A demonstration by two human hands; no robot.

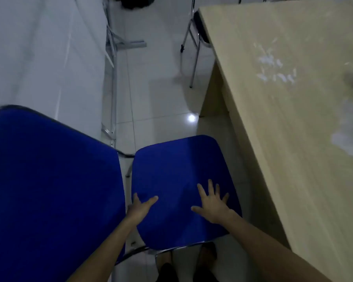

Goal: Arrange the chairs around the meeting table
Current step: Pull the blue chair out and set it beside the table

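A blue padded chair stands side-on right below me, its seat at centre and its big blue backrest on the left. My left hand holds the seat's left edge, thumb on top and the other fingers mostly hidden in the gap beside the backrest. My right hand lies flat on the seat with fingers spread. The light wooden meeting table fills the right side, its edge just right of the seat. A second chair with a dark seat and chrome legs is tucked under the table's far end.
A white panel or tabletop with grey metal legs runs along the left. White tiled floor forms an aisle between it and the table. White smears mark the tabletop. My feet show under the seat's near edge.
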